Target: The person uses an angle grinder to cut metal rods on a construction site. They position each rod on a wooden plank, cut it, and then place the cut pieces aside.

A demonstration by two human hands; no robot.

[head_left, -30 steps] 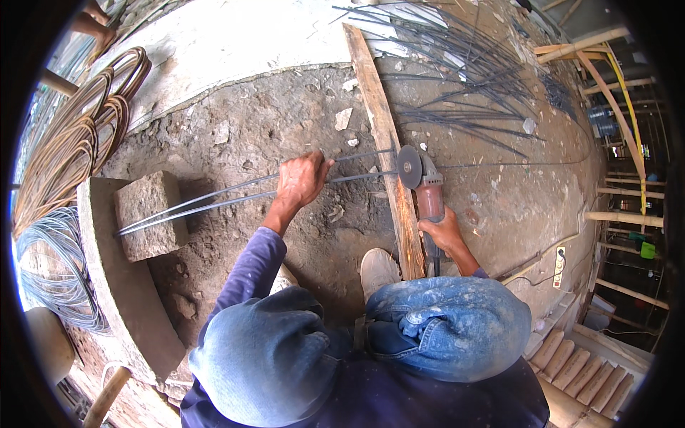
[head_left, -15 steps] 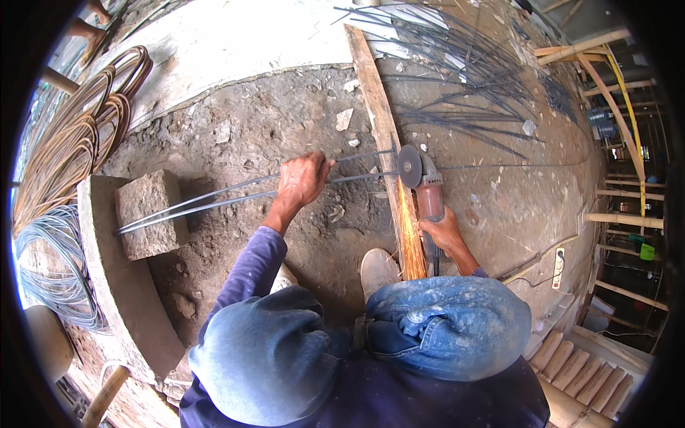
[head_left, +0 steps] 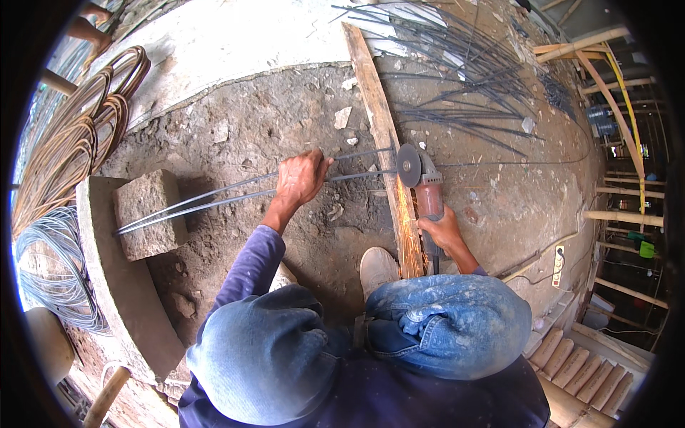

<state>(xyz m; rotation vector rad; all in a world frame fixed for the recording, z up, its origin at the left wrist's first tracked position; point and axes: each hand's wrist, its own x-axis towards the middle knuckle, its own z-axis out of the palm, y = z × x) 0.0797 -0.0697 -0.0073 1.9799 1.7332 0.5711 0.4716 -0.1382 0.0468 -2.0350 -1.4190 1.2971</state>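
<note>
My right hand (head_left: 443,230) is wrapped round the body of an angle grinder (head_left: 430,198). Its round cutting disc (head_left: 409,165) stands at the ends of thin steel bars, over a long wooden plank (head_left: 384,127). Orange sparks (head_left: 409,239) stream from the disc along the plank toward me. My left hand (head_left: 302,178) is closed on the steel bars (head_left: 221,199), which run left to a rough concrete block (head_left: 151,214). The bars' right ends lie across the plank. Where the disc meets the steel is partly hidden by the disc itself.
Many cut dark rods (head_left: 471,78) lie scattered beyond the plank. Coils of brown rod (head_left: 93,128) and grey wire (head_left: 53,264) sit at the left, beside a concrete beam (head_left: 118,278). A power strip (head_left: 559,265) lies at the right. Another person's leg (head_left: 89,32) shows far left.
The spark stream is thinner and dimmer than before. Both hands and the grinder stay almost in place. The other person's leg at the far left has shifted slightly.
</note>
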